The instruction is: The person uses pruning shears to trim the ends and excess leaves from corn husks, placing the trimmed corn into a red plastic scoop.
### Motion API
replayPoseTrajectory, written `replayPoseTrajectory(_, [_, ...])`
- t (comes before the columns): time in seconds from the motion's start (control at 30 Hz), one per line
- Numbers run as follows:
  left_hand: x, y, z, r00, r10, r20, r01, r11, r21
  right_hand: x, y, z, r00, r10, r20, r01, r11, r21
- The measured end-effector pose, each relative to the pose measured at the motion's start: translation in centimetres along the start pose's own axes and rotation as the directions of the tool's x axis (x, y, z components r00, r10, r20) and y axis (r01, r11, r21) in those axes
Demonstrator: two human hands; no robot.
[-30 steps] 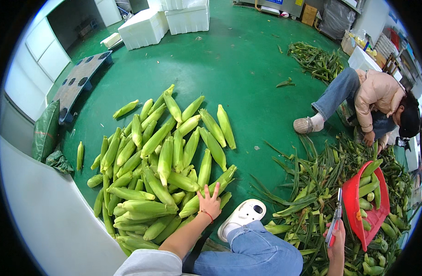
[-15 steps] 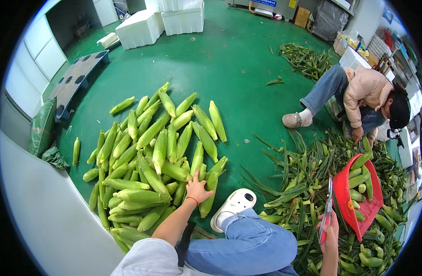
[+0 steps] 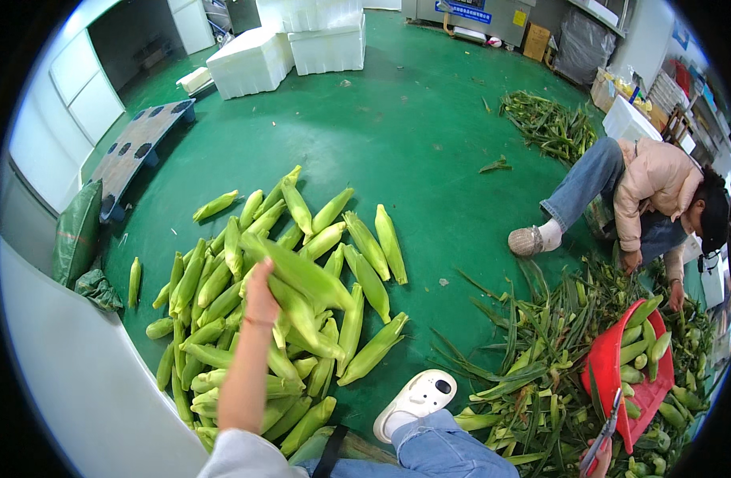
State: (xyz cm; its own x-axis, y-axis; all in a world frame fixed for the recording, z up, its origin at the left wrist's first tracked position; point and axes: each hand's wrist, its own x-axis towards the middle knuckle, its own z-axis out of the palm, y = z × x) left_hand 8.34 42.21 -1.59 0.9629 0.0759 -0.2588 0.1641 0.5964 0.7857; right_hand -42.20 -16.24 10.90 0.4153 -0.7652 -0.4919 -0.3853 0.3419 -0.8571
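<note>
A large heap of green corn ears in their husks (image 3: 214, 299) lies on the floor to my left. Over it my left hand (image 3: 260, 293) is closed around an ear of corn (image 3: 306, 275), raised and tilted down to the right. Another ear is right under it; whether the fingers hold that one too is hidden. At the lower right my right hand (image 3: 596, 460) grips what looks like scissors (image 3: 607, 430), grey with some red, blades pointing up. The tool is beside a red basin (image 3: 607, 374) with several ears inside.
Stripped husks (image 3: 533, 350) cover the floor at right, around the basin. A co-worker in a pink jacket (image 3: 656, 179) bends over them. My white shoe (image 3: 413, 398) stands between heap and husks. Farther off are a pallet (image 3: 138, 151), white foam boxes (image 3: 250, 64) and more husks (image 3: 549, 123).
My left hand has moved up and left, lifting an ear off the heap. My right hand with the scissors has moved down and right. The view has shifted slightly.
</note>
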Motion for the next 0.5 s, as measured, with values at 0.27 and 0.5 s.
replayPoseTrajectory(0.27, [13.3,9.1,-2.2,0.875,0.393,-0.284,0.151,0.336,0.93,-0.7,4.6,-1.5,0.992,0.092,-0.081,-0.091,0.996,0.019])
replayPoseTrajectory(0.5, [-5.2,-14.8,1.9,0.728,-0.206,0.653,-0.679,-0.091,0.728,-1.6,9.0,-5.5,0.983,0.161,-0.084,-0.161,0.987,0.015])
